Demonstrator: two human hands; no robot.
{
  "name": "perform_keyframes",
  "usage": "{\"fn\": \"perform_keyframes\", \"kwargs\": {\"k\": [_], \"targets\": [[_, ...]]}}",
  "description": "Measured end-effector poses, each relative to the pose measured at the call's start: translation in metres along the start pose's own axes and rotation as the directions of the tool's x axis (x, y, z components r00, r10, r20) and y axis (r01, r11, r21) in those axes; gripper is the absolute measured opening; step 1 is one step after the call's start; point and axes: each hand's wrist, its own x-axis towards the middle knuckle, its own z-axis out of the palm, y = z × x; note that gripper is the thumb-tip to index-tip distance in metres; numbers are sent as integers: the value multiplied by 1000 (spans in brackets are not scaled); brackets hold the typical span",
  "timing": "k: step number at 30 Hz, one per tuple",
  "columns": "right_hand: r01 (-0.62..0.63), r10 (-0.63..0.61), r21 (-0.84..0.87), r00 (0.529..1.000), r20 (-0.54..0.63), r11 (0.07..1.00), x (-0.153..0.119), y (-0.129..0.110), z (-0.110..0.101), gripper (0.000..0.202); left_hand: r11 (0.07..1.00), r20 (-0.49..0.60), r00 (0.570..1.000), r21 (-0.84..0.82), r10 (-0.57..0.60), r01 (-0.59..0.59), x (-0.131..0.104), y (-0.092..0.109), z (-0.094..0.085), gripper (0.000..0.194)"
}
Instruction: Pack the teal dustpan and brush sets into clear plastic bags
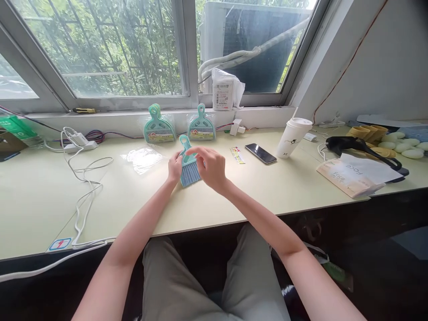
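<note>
My left hand is closed on the left side of a small mint-green hand brush, its blue-grey bristles pointing down toward the tabletop. The handle with its loop stands up above my fingers. Over the brush's right side is my right hand, index finger stretched out and bent across the front, apart from the thumb. It hides part of the brush, and whether it touches cannot be made out. Behind, a stack of wrapped brush-and-dustpan sets and another wrapped set lean against the wall. A crumpled clear plastic wrapper lies to the left.
Right of my hands lie a printed card, a phone and a white lidded cup with a straw. A tissue pack rests farther right. White cables trail over the table's left side. A packet stands on the sill.
</note>
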Motion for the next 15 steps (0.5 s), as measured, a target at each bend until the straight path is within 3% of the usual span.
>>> {"fn": "perform_keyframes", "kwargs": {"k": [3,7,9,12,15], "targets": [[-81,83,-229,997,-3,970,35,32,31,27,976,-60,983,143,172,-162,-19,20,9,37],[-193,181,-245,981,-72,950,49,65,62,26,900,-6,936,276,351,-336,-36,32,13,44],[-238,219,-194,969,-116,952,51,70,68,25,860,55,908,302,415,-411,-36,32,10,46],[-265,257,-103,962,-91,959,57,72,68,25,829,113,877,288,467,-479,-28,27,3,46],[-279,273,-121,960,-64,953,65,73,63,23,846,121,887,266,446,-462,-20,23,-2,46]]}}
